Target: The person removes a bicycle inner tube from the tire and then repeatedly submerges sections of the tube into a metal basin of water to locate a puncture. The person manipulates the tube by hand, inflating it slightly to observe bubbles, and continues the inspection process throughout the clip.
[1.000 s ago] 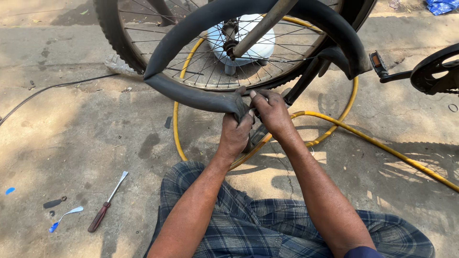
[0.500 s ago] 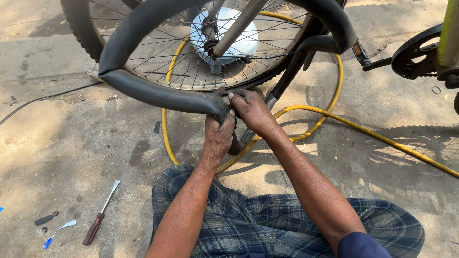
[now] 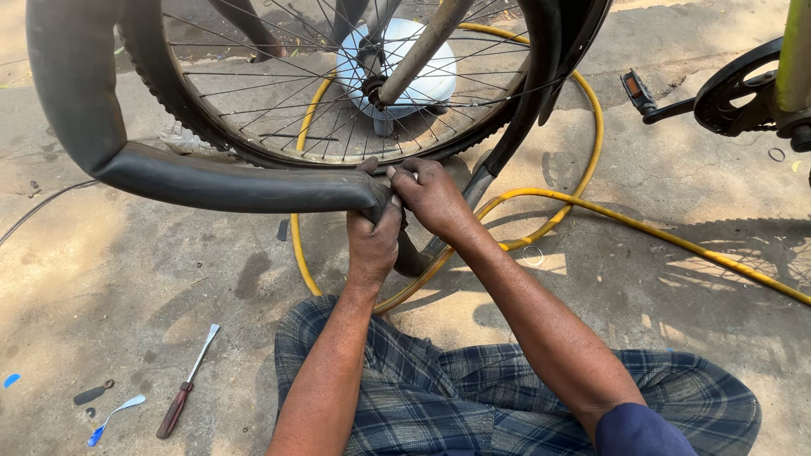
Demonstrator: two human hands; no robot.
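Both hands meet at one spot on a black inner tube [image 3: 211, 187], just below the rim of a spoked bicycle wheel [image 3: 338, 101]. Left hand [image 3: 374, 236] is clamped around the tube from underneath, fingers curled up over it and thumb pressed on top. Right hand [image 3: 431, 196] comes in from the right and pinches the same stretch of rubber, its fingers closed on the tube and touching the left hand.

From the grip the tube runs left in a thick, inflated curve and climbs up the left edge of the view; another black length drops from the upper right, past the wheel, towards the hands. Behind the spokes stands a pale round container [image 3: 414, 63]. A yellow hose [image 3: 591, 211] loops on the concrete floor [image 3: 127, 287] under the wheel and trails off to the right. At the upper right sit a pedal [image 3: 635, 88] and a black chain guard [image 3: 735, 93]. Near the lower left lie a screwdriver [image 3: 187, 384] with a dark red handle and a small blue-tipped tool [image 3: 108, 420]. The person's lap is covered in blue checked cloth [image 3: 473, 397].
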